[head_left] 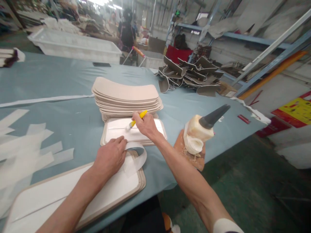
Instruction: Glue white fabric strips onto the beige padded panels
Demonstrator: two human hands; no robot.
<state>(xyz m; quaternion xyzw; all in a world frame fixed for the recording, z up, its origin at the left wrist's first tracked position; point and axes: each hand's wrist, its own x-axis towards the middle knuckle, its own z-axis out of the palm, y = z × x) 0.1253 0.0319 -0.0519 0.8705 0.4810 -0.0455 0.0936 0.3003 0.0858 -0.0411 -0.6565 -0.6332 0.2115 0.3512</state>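
Observation:
My right hand [145, 124] is closed around a yellow-handled brush [138, 119], its white bristles on the upper face of a white panel [114, 132]. That panel tops a low pile of beige-edged pieces. My left hand [111, 153] is at the panel's near edge, fingers close together, thumb hidden. From its fingertips a white strip [141, 158] curls right and back over a longer stack of white-faced panels [55, 187], which lies under my left forearm. Just beyond the brush stands a tall stack of curved beige pieces [126, 92].
A glue-crusted bottle with a dark nozzle [206, 126] lies tilted on a brown board [179, 140] at right. Loose white strips [36, 149] spread at left. Farther back are dark folded pieces [189, 76], a phone-like dark slab [101, 64], a white tub [77, 47] and a person [127, 32].

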